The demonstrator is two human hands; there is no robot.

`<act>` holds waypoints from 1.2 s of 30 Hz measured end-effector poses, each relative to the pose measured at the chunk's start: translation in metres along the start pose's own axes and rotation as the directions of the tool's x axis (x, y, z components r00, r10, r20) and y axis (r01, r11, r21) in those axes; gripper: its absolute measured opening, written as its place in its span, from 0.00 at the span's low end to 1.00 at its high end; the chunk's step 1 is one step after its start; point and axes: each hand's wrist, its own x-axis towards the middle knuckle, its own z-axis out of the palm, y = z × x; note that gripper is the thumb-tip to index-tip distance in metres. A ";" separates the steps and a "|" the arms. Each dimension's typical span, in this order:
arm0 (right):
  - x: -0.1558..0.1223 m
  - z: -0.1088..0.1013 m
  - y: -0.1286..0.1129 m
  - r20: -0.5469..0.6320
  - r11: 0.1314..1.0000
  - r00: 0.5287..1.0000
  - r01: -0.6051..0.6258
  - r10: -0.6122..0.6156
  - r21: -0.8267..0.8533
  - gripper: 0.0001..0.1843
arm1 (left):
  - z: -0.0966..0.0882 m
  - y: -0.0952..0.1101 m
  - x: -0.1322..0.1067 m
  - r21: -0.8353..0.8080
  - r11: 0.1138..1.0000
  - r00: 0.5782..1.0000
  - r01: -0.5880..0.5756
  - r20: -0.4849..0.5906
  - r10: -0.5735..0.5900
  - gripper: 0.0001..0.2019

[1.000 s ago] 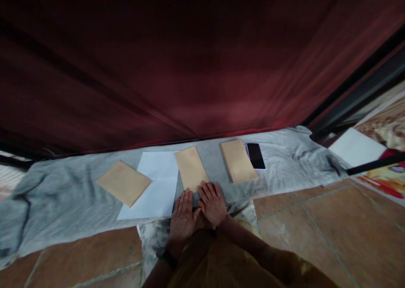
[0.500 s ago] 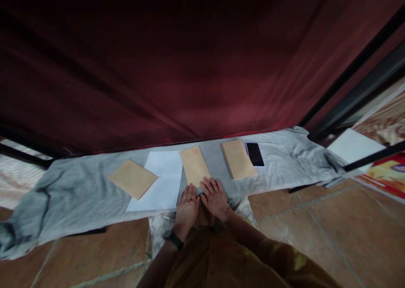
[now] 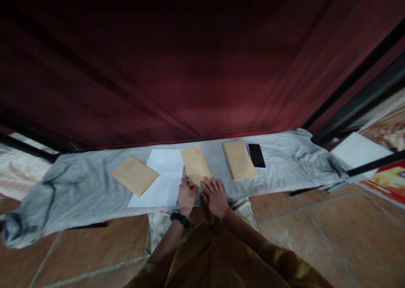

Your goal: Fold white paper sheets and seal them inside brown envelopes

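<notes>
A tan paper envelope point(image 3: 195, 163) with small red print at its top lies in front of me on the grey cloth. My left hand point(image 3: 187, 197) is turned on its side at the envelope's lower left corner, finger and thumb bent around that edge in a pinch. Flat on the lower right part of the same envelope lies my right hand point(image 3: 215, 198), fingers stretched out. To the left, a white paper sheet point(image 3: 163, 186) with a crease across it lies partly under another tan envelope point(image 3: 134, 176).
Right of my hands sits a stack of tan envelopes point(image 3: 239, 160), with a dark-screened phone point(image 3: 257, 156) beside it. The grey cloth point(image 3: 95, 195) covers a narrow surface. Behind hangs a dark red curtain point(image 3: 202, 89), with black bars point(image 3: 357, 93) at the right.
My left hand has gone from lying flat to a bent, pinching pose at the envelope's lower left edge. My right hand stays flat on the envelope. The view has shifted slightly.
</notes>
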 end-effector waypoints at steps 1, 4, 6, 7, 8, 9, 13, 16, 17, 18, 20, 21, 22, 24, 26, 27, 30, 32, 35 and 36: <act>0.000 0.000 0.000 0.000 1.000 1.000 -0.003 0.003 0.005 0.29 | 0.001 0.000 0.003 -0.079 0.996 0.999 0.046 0.006 -0.046 0.25; 0.003 -0.003 -0.002 -0.005 1.000 1.000 -0.018 0.018 0.026 0.28 | 0.003 0.003 0.008 -0.292 0.947 0.991 0.133 0.035 -0.128 0.24; 0.007 -0.007 -0.005 -0.011 0.999 1.000 -0.027 0.027 0.045 0.28 | 0.003 0.010 0.011 -0.415 0.899 0.990 0.142 0.052 -0.132 0.23; 0.010 -0.009 -0.007 -0.014 0.998 0.999 -0.031 0.032 0.054 0.28 | 0.003 0.014 0.011 -0.467 0.873 0.990 0.140 0.059 -0.127 0.22; 0.013 -0.012 -0.008 -0.014 0.997 0.999 -0.039 0.040 0.063 0.27 | 0.002 0.020 0.012 -0.512 0.848 0.991 0.137 0.064 -0.121 0.22; 0.018 -0.016 -0.009 -0.014 0.996 0.998 -0.054 0.055 0.070 0.27 | 0.001 0.026 0.012 -0.547 0.826 0.991 0.133 0.068 -0.115 0.22; 0.038 -0.028 -0.007 0.007 0.964 0.984 -0.177 0.179 0.200 0.26 | -0.009 0.051 0.010 -0.692 0.714 0.993 0.107 0.110 -0.043 0.28; 0.050 -0.029 -0.002 0.035 0.717 0.914 -0.340 0.404 0.609 0.19 | -0.018 0.060 0.006 -0.757 0.645 0.993 0.101 0.116 -0.019 0.30; 0.052 -0.027 -0.002 0.069 0.575 0.878 -0.367 0.473 0.731 0.18 | -0.020 0.059 0.003 -0.762 0.637 0.992 0.120 0.114 -0.050 0.29; 0.052 -0.024 -0.002 0.111 0.439 0.847 -0.377 0.521 0.816 0.18 | -0.020 0.057 0.001 -0.764 0.627 0.989 0.151 0.123 -0.088 0.27; 0.049 -0.016 -0.005 0.185 0.259 0.815 -0.377 0.549 0.889 0.18 | -0.015 0.049 -0.003 -0.762 0.606 0.973 0.229 0.177 -0.145 0.25; 0.047 -0.011 -0.007 0.210 0.211 0.807 -0.379 0.551 0.901 0.19 | -0.010 0.045 -0.004 -0.758 0.598 0.965 0.261 0.211 -0.155 0.25; 0.045 -0.007 -0.010 0.234 0.160 0.797 -0.379 0.556 0.912 0.19 | -0.005 0.041 -0.006 -0.750 0.596 0.958 0.285 0.241 -0.155 0.24; 0.041 -0.001 -0.013 0.270 0.085 0.780 -0.381 0.565 0.921 0.19 | 0.006 0.035 -0.006 -0.734 0.605 0.950 0.308 0.271 -0.155 0.24; 0.039 0.004 -0.014 0.306 0.021 0.766 -0.384 0.566 0.923 0.20 | 0.013 0.030 -0.004 -0.717 0.621 0.947 0.315 0.277 -0.161 0.25; 0.039 0.005 -0.013 0.324 -0.003 0.762 -0.389 0.560 0.921 0.21 | 0.015 0.028 -0.002 -0.705 0.633 0.945 0.320 0.282 -0.164 0.25; 0.036 0.004 -0.008 0.377 -0.036 0.769 -0.420 0.516 0.907 0.23 | 0.016 0.022 0.008 -0.651 0.681 0.938 0.335 0.295 -0.179 0.27; 0.031 0.000 -0.003 0.402 -0.017 0.780 -0.450 0.479 0.893 0.24 | 0.012 0.017 0.015 -0.602 0.721 0.933 0.344 0.302 -0.193 0.28; 0.018 -0.011 0.002 0.410 0.054 0.788 -0.486 0.459 0.872 0.21 | 0.007 0.011 0.021 -0.507 0.791 0.930 0.344 0.303 -0.210 0.25; 0.014 -0.016 0.004 0.388 0.103 0.800 -0.481 0.457 0.871 0.20 | 0.005 0.010 0.022 -0.472 0.815 0.930 0.337 0.300 -0.212 0.24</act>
